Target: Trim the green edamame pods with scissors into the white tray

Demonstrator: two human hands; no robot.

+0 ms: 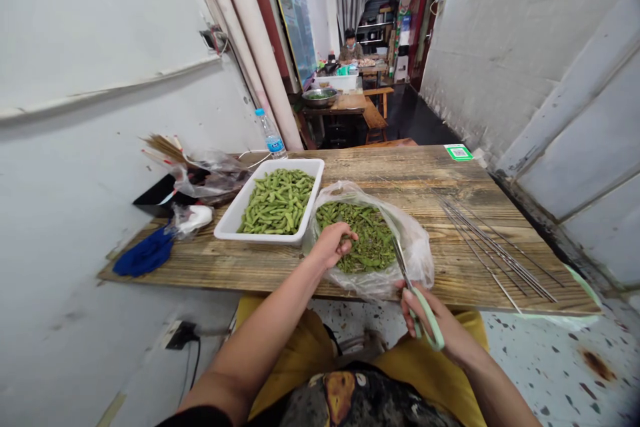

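My left hand (334, 245) is over a clear plastic bag (417, 250) spread around a heap of small green pods and trimmed bits (373, 240). Its fingers are curled together, and whatever they pinch is too small to make out. In my right hand (435, 320) is a pair of scissors (429, 323) with pale green handles. The blades point up and away over the bag's right side. Left of the bag stands a white plastic tub (260, 237) filled with green edamame pods (277, 203).
Several metal skewers (493, 253) lie on the wooden table (390, 163) at the right. A water bottle (273, 137) and a blue cloth (144, 253) are at the left. A green QR card (459, 152) marks the far corner. Another person (351, 48) sits at a farther table.
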